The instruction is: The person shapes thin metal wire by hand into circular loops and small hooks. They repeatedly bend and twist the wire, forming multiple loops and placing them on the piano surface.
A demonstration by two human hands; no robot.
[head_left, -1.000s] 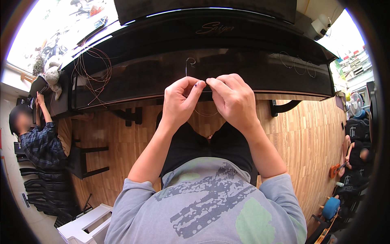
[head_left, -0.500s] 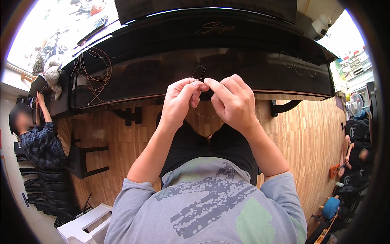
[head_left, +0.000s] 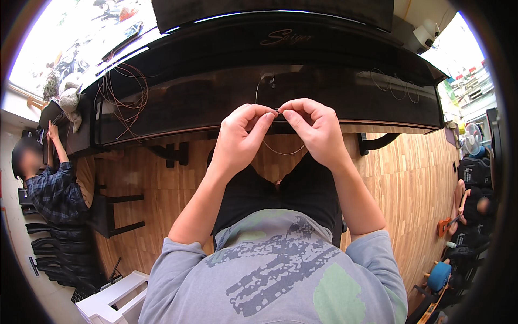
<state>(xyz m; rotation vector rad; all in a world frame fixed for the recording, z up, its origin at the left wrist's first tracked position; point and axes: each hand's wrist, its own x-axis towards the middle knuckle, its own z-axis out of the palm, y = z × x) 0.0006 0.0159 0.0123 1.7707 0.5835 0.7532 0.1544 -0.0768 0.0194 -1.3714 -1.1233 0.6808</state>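
Observation:
Over the front edge of a black upright piano (head_left: 340,89), my two hands meet with their fingertips almost touching. My left hand (head_left: 237,135) pinches a thin wire (head_left: 283,154) between thumb and forefinger. From the other side, my right hand (head_left: 321,132) pinches at the same wire, its thumb and forefinger pressed together. Part of the wire hangs in a loop below the hands, and a thin curved length rises above the left one. The exact spot held is hidden by the fingertips.
Copper-coloured wire (head_left: 147,89) lies coiled on the piano's left side, and thin silvery loops (head_left: 392,89) lie at its right. A person in a plaid shirt (head_left: 59,186) sits at the left by a black bench (head_left: 121,210). Another person (head_left: 475,205) holds a small orange guitar (head_left: 444,227).
My right hand has turned, its forefinger no longer reaching across the left fingertips. The hands are slightly further apart, and the hanging loop has shifted right.

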